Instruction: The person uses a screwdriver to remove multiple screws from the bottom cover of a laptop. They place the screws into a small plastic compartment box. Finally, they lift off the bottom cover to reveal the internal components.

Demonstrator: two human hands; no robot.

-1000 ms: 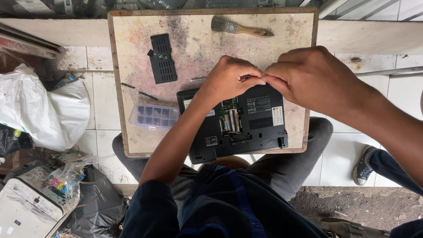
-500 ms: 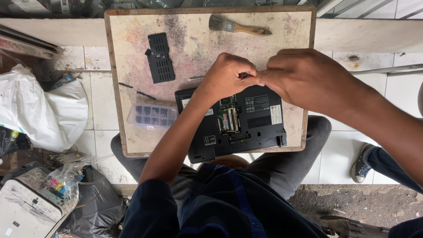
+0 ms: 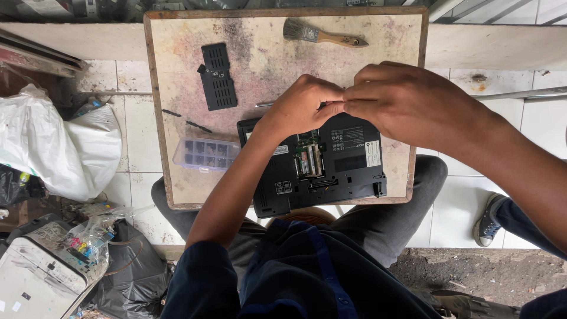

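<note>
A black laptop [image 3: 348, 171] lies bottom-up on a stained wooden board [image 3: 266, 47] across my lap, with one bay open and green circuit parts [image 3: 309, 159] showing. My left hand [image 3: 298, 109] and my right hand [image 3: 413, 103] hover over the laptop's far edge. Their fingertips are pinched together and meet at one spot. Whatever sits between the fingertips is too small or too hidden to make out. A thin metal rod [image 3: 264, 104] pokes out from under my left hand.
A black vented cover [image 3: 217, 77] and a clear compartment box [image 3: 205, 155] lie on the board's left half, and a paintbrush [image 3: 325, 34] at its far edge. Two thin dark strips [image 3: 186, 119] lie beside the box. White plastic bags [image 3: 53, 147] and a printer [image 3: 35, 277] sit on the floor at left; another person's shoe [image 3: 489, 221] at right.
Both hands have risen slightly and shifted a little toward the far edge of the laptop, still joined at the fingertips. The things on the board have not moved.
</note>
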